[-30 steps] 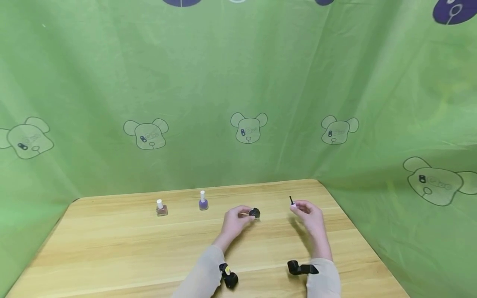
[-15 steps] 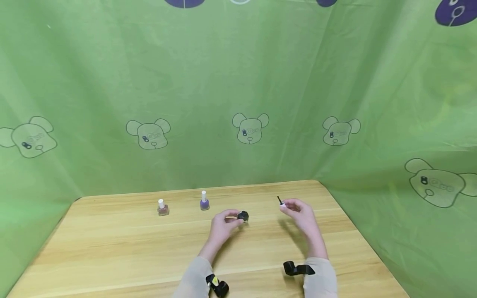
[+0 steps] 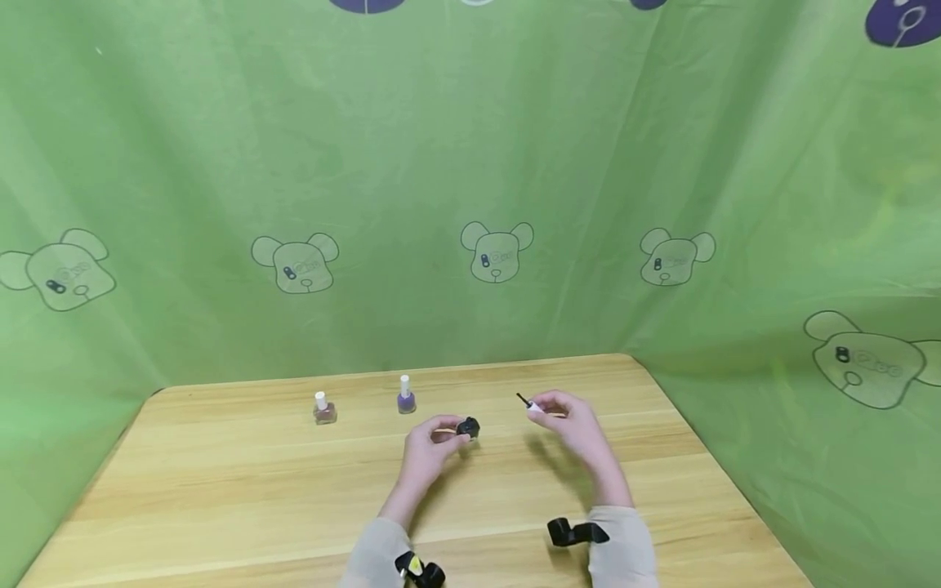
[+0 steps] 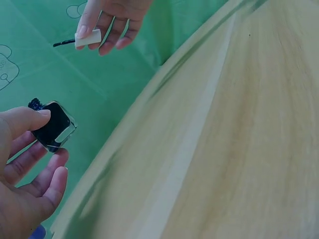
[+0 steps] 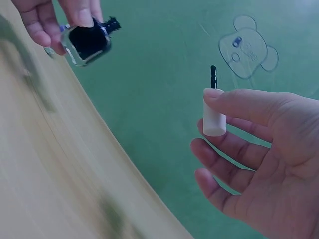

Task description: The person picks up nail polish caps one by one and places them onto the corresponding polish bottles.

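Observation:
My left hand (image 3: 428,449) pinches an uncapped black nail polish bottle (image 4: 55,127) between thumb and fingers. Clear glass shows round the dark polish, and the threaded neck (image 5: 113,24) is bare. Across from it, my right hand (image 3: 569,420) holds the white nail polish cap (image 5: 214,118) between thumb and fingers. Its black brush (image 5: 214,77) sticks up past the thumb in the right wrist view and points left in the head view. A gap separates brush and bottle, both held above the wooden table (image 3: 243,490).
Toward the back left stand two capped nail polish bottles, a mauve one (image 3: 325,413) and a purple one (image 3: 406,402), both with white caps. A green curtain (image 3: 397,180) with bear-head drawings hangs behind the table and along its sides.
Both hands have moved left, my left hand with the open bottle and my right with the cap. The brush has tipped from nearly upright to slanting left, and the gap between the hands has narrowed.

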### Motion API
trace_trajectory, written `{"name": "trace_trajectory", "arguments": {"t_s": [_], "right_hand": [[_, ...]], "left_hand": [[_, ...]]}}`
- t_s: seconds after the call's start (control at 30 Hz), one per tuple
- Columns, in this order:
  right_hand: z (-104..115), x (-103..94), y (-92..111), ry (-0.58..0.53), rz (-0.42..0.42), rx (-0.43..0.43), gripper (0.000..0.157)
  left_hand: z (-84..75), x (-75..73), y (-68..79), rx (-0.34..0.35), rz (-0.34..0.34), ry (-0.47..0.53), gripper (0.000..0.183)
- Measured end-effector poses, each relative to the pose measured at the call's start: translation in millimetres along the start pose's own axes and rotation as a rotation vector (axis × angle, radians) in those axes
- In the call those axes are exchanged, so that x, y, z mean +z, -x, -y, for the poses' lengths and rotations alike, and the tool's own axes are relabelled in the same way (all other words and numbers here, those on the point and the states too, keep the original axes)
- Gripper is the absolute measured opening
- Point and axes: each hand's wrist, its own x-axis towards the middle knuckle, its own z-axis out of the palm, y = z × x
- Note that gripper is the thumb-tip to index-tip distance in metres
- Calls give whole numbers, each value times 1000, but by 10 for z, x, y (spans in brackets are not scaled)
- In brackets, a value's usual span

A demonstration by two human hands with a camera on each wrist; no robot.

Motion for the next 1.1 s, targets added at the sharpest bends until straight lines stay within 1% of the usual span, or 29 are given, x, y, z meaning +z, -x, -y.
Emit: {"name": "trace_trajectory", "arguments": {"t_s": [0.2,0.5,0.67,0.93,1.1], "right_hand": [[58,123,-11,23,43,-33,28],[139,269,-3,57,97,-56,23],[169,342,2,91,114,-78,22],[219,429,4,133,121,-138,18],[239,467,12,169,125,-119,17]], "left_hand": [[-44,-56,27,11,-7,-12,32],[21,-158,-3,9,-15,-66,31],[27,-202,6,-1,8,-73,31],[53,-214,-8,30,33,-93,30],[45,-204,-3,47,57,-112,30]]}}
